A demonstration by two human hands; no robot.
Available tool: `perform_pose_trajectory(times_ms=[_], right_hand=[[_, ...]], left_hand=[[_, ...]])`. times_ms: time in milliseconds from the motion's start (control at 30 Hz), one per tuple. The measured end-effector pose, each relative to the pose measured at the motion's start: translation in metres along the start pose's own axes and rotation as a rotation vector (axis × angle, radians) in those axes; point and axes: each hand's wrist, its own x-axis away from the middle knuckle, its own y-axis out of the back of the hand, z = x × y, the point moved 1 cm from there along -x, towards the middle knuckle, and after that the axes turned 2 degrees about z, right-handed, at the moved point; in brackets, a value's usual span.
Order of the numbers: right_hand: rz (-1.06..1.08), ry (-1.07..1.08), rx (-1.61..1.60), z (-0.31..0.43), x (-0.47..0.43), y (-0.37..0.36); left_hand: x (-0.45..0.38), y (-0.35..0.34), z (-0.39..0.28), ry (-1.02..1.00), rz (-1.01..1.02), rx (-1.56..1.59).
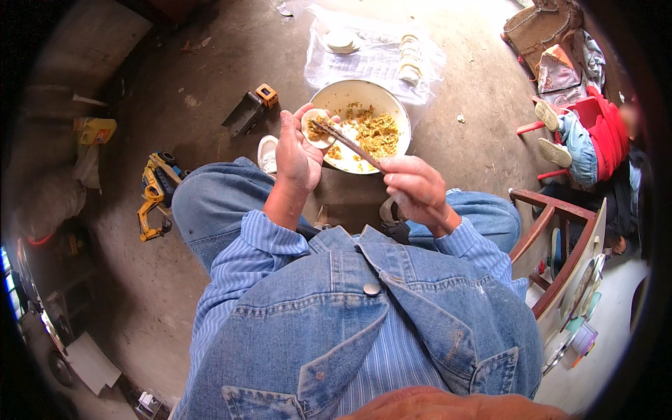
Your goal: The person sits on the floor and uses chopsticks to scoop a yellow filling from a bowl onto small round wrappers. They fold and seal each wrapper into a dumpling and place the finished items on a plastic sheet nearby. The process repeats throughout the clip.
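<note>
On the palm and fingers of my left hand (300, 157) rests a round dumpling wrapper (319, 140), with a small heap of chopped filling on it. My right hand (417, 186) grips a pair of dark chopsticks (353, 145). Their tips touch the filling on the wrapper. Just beyond my hands stands a white enamel basin (403, 123) with yellowish chopped filling (379, 135) spread over its bottom and right side. Behind the basin, a clear plastic sheet (367, 63) carries a stack of wrappers (341, 40) on the left and a row of folded dumplings (410, 59) on the right.
A toy dump truck (252, 109) and a yellow toy excavator (155, 194) stand on the concrete floor (220, 58) to my left. A person in red (606, 136) sits on a red chair at right. Nearer is a wooden-framed table (569, 278) bearing dishes.
</note>
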Motion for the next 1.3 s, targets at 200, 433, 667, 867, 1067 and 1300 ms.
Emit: perform_pose_trajectory(times_ms=[200, 433, 667, 867, 1067, 1300], right_hand=[[0.150, 0.159, 0.173, 0.005, -0.001, -0.001], [0.060, 0.023, -0.032, 0.009, -0.003, 0.012], [-0.584, -0.646, -0.978, -0.018, 0.008, 0.017], [-0.594, -0.734, -1.088, -0.027, 0.016, 0.009], [-0.553, -0.730, -1.073, -0.027, 0.014, 0.006], [-0.517, -0.688, -1.016, -0.026, 0.011, 0.014]], left_hand=[[0.000, -0.006, -0.004, -0.013, -0.014, 0.017], [-0.002, -0.005, -0.009, -0.059, -0.018, 0.004], [-0.002, -0.006, -0.012, -0.064, 0.023, 0.078], [0.001, -0.009, -0.013, -0.057, 0.083, 0.089], [0.001, -0.010, -0.012, -0.041, 0.057, 0.039], [0.000, -0.007, -0.010, -0.026, 0.066, 0.050]])
